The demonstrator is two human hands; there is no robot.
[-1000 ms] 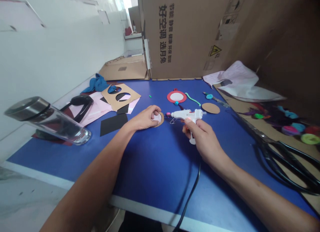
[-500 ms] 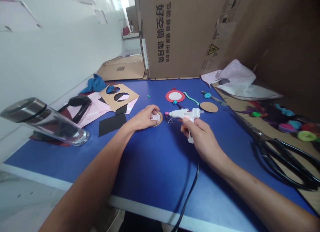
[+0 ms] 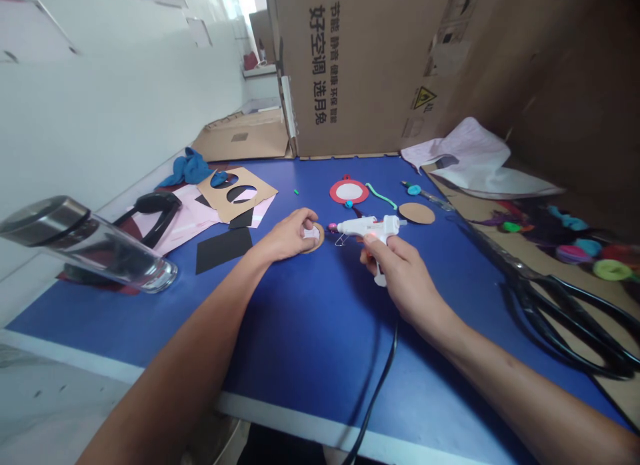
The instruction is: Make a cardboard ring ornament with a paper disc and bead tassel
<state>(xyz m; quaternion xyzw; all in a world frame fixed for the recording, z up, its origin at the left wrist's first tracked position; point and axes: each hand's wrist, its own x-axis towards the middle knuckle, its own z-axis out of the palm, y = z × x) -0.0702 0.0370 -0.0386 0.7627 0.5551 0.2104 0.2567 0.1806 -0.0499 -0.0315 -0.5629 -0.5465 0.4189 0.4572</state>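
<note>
My right hand (image 3: 407, 268) is closed round the handle of a white hot glue gun (image 3: 367, 226), its pink-tipped nozzle pointing left. A black cord runs down from the gun. Just left of the nozzle, my left hand (image 3: 290, 235) grips a small round cardboard disc (image 3: 321, 237) with a whitish face. Its fingers curl over the disc and hide most of it. The nozzle is close to the disc's right edge; a small gap shows between them. Behind the gun lie a red ring with a white centre (image 3: 349, 191) and a plain cardboard oval (image 3: 417, 213).
On the left stand a clear bottle (image 3: 120, 255), black paper (image 3: 224, 249) and a cardboard sheet with holes (image 3: 260, 197). Large black-handled scissors (image 3: 575, 318) lie at right, near coloured pipe cleaners (image 3: 575, 253). A big cardboard box (image 3: 375, 71) walls off the back.
Both hands hold almost the same position, with the glue gun beside the disc. The whole view has shifted very slightly.
</note>
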